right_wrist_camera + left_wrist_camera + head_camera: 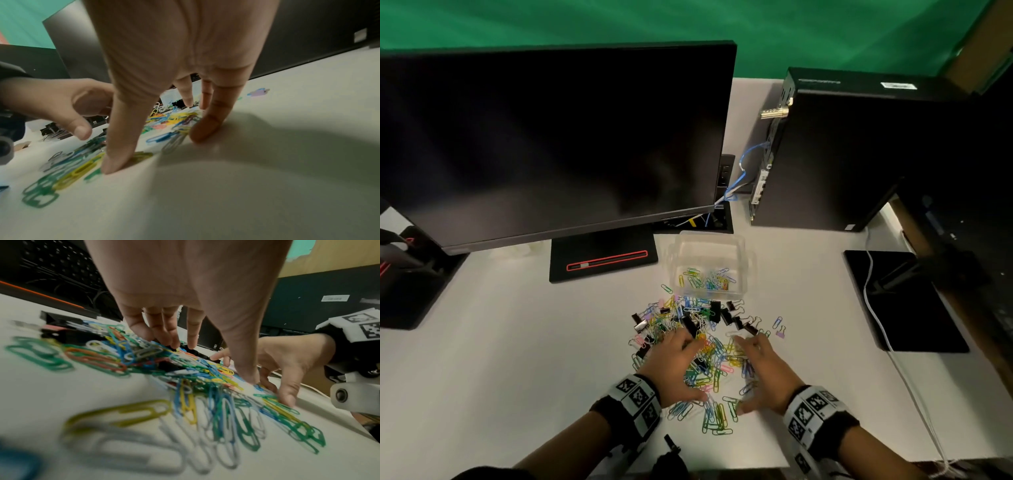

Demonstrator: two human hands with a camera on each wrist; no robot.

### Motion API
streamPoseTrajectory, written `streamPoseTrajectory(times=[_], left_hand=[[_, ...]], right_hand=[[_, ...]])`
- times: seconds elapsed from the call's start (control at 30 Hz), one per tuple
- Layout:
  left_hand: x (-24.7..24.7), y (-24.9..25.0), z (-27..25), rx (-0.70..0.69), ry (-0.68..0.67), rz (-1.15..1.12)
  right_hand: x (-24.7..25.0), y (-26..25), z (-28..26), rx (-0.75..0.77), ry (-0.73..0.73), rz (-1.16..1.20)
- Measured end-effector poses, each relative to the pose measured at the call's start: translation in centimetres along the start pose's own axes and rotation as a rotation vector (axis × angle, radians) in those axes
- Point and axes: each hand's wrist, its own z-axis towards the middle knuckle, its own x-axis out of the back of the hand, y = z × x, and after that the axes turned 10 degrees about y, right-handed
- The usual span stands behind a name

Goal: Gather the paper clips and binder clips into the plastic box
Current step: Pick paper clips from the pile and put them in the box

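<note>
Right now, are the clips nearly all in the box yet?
Not nearly. The clear plastic box holds a small layer of coloured paper clips, so a little is done. Both hands are working: the left hand and right hand rest spread on the big pile of coloured paper clips, seemingly raking it together. Most of that pile and the black binder clips are on the white desk.

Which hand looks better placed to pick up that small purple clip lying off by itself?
Probably the right hand: the purple clip lies just beyond its fingertips, while the left hand rests across the pile.
</note>
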Motion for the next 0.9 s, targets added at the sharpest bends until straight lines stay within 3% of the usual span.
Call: streamPoseTrajectory(times=[0.17, 0.57, 0.7, 0.9], left_hand=[[-0.6, 1.5, 1.8, 0.013, 0.03, 0.057], [0.0, 1.6, 3.9, 0.023, -0.033, 0.017], [0.7, 1.5, 4.3, 0.061, -0.011, -0.09], [1.9, 0.2, 4.7, 0.244, 0.096, -0.418]], right_hand=[[-0.8, -0.7, 1.3, 0.002, 0.083, 0.129], [0.1, 0.4, 2.3, 0.026, 0.175, 0.142], [0.6, 1.0, 2.6, -0.011, 0.2, 0.176], [1.6, 1.0, 3.4, -0.014, 0.204, 0.16]])
